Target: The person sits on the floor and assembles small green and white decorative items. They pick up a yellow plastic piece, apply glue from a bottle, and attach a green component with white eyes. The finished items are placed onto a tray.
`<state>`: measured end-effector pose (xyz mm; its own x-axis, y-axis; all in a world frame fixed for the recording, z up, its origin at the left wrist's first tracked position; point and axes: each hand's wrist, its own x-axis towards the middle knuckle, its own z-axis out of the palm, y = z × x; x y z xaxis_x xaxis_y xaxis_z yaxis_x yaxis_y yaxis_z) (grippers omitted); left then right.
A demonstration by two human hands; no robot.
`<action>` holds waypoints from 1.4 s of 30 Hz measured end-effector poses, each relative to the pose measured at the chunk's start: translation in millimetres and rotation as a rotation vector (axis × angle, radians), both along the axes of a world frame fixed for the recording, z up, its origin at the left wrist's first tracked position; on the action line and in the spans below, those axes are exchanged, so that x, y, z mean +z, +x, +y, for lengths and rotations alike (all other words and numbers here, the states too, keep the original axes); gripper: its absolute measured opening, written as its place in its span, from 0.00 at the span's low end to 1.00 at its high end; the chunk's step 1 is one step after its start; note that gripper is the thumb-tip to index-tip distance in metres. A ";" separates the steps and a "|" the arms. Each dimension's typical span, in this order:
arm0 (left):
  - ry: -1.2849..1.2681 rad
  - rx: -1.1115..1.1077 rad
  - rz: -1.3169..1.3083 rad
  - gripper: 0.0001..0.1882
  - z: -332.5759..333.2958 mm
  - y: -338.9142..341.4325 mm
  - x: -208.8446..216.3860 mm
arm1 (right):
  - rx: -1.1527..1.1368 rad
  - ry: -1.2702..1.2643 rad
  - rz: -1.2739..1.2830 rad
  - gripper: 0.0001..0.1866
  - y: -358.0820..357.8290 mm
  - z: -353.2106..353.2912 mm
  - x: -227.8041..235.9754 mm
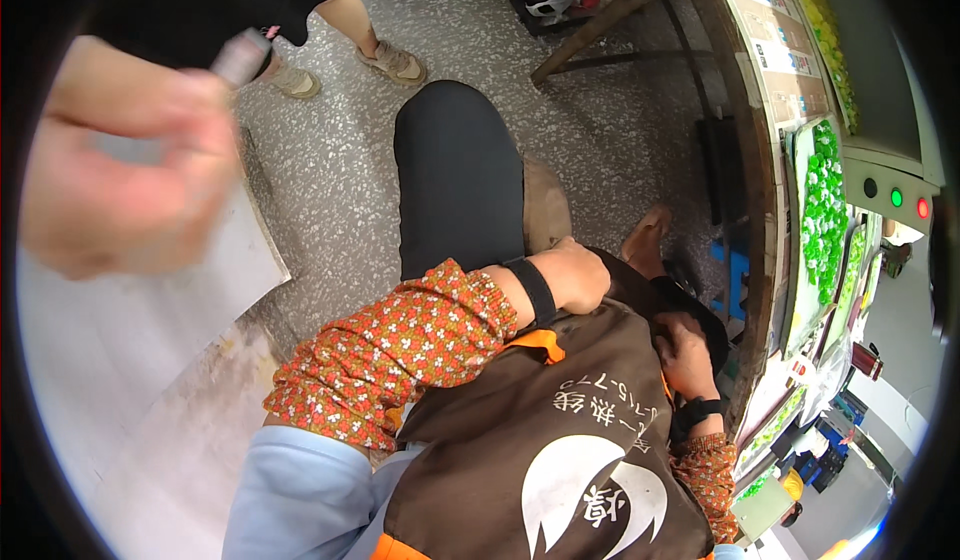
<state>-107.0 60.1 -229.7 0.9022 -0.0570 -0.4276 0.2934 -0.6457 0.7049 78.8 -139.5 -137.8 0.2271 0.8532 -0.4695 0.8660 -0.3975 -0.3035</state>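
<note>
My left hand (575,275) rests on my lap at the top hem of a dark brown apron (480,450). Its fingers are curled into a fist, and whatever they might hold is hidden. Beside the apron's right edge lies my right hand (685,352), its fingers loosely bent and slightly apart, with nothing visible in them. Flowered oversleeves (400,350) and black wristbands cover both arms. At the left, close and blurred, another person's hand (130,180) is raised near a small greyish object (243,57) that I cannot make out.
A workbench (765,190) runs along the right, bearing a tray of green beads (822,220) and a machine with lit buttons (896,197). A black padded seat (455,180) stands ahead. Pale sheets (200,260) lie at left; the other person's shoes (393,63) are on the speckled floor.
</note>
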 end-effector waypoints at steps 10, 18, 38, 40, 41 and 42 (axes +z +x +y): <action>-0.025 0.126 -0.117 0.15 24.6 -22.8 15.4 | -0.076 0.123 -0.217 0.08 16.2 -54.1 28.6; -0.181 0.275 -0.226 0.12 70.1 -56.5 24.1 | -0.120 0.111 -0.173 0.07 14.5 -69.3 29.7; -0.865 1.133 -0.329 0.14 79.1 -196.5 57.2 | 0.012 0.378 0.174 0.07 -1.2 -23.8 52.9; -0.925 1.225 -0.341 0.13 61.8 -201.4 67.7 | 0.046 0.362 0.176 0.07 7.6 -25.8 53.9; -0.950 1.272 -0.345 0.12 53.6 -206.8 71.6 | 0.043 0.358 0.186 0.07 9.1 -25.2 52.1; -0.985 1.306 -0.351 0.12 47.8 -209.4 73.0 | 0.029 0.352 0.187 0.07 9.6 -26.1 50.8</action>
<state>-316.4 107.9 -156.7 0.5948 0.6533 -0.4685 -0.0091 0.5882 0.8087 88.4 -165.6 -87.0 0.1389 0.9742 -0.1781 0.7919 -0.2173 -0.5707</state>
